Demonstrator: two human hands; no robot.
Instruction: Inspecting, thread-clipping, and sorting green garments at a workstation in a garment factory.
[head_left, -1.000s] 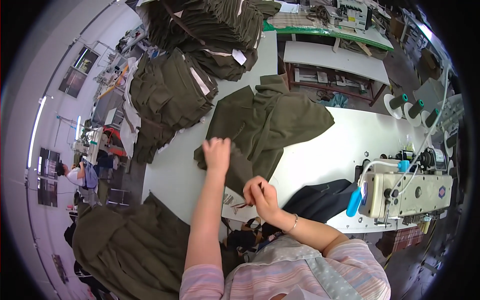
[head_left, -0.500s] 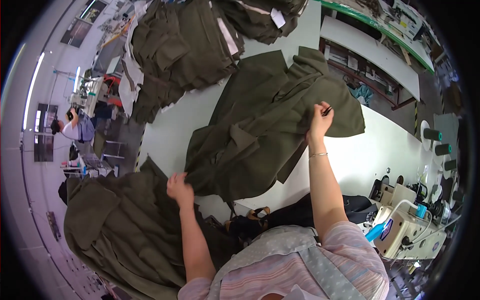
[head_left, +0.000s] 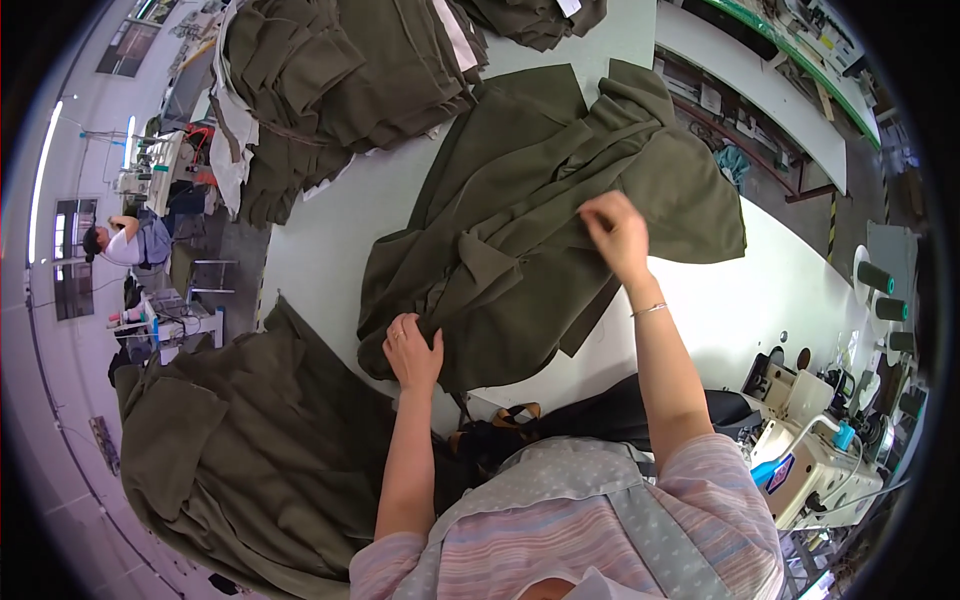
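Dark-olive, loosely heaped cloth (head_left: pixel 550 235) lay left of the cream, boxy metal sewing machine (head_left: pixel 812 480). The left hand (head_left: pixel 413 355), farther from the machine, had moved onto the cloth; the right hand (head_left: pixel 617 237), nearer, had shifted inward, placing both over it. Neither grip could be determined.

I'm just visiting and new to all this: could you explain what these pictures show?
There's no robot here, only a person working bare-handed, seen by a camera worn on the head, looking down. The wide lens bends straight edges. Dark olive cloth lies spread on a white table, with a pile of olive pieces beyond it and a sewing machine at the lower right. The left hand rests on the cloth's near-left edge; the right hand is over its right part, and I can't tell whether it holds anything.
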